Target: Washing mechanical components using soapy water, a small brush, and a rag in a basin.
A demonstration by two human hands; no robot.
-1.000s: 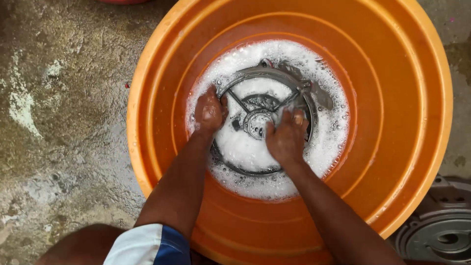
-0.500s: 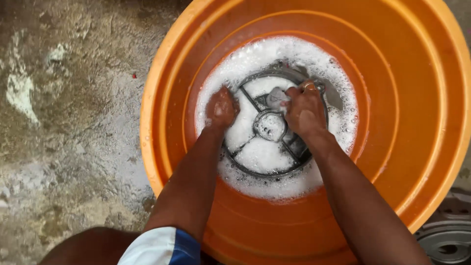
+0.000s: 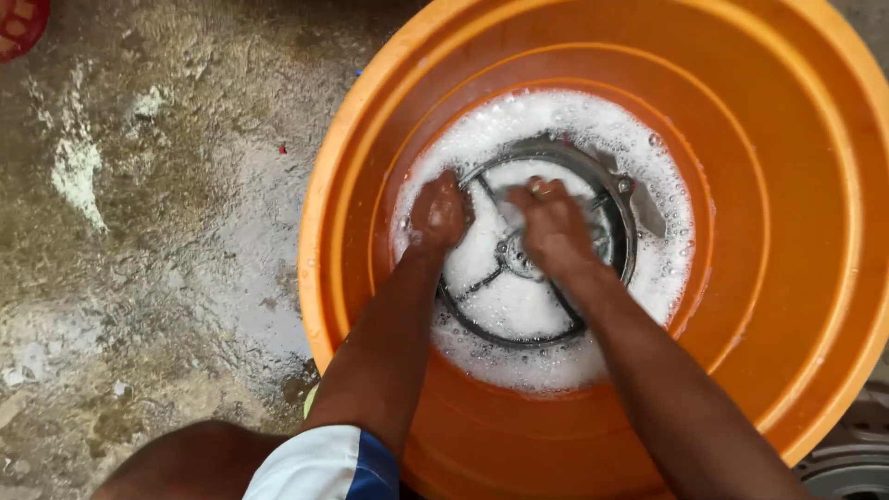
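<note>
A big orange plastic basin (image 3: 796, 278) holds white soapy water (image 3: 593, 130). In the suds lies a round dark metal part (image 3: 532, 306) with a rim, spokes and a centre hub. My left hand (image 3: 437, 215) grips the rim on its left side. My right hand (image 3: 554, 222) presses on the upper spokes near the hub; something small and pale may be under its fingers, but foam hides it. Both forearms reach down into the basin from the lower edge of the view.
Wet, stained concrete floor (image 3: 139, 241) lies to the left of the basin. A red object (image 3: 18, 23) peeks in at the top left corner. Another grey round metal part (image 3: 852, 463) lies on the ground at the bottom right.
My right hand has moved from the wheel's right rim toward the top centre spokes. The left hand stays on the left rim. The view has shifted, so the basin sits further right.
</note>
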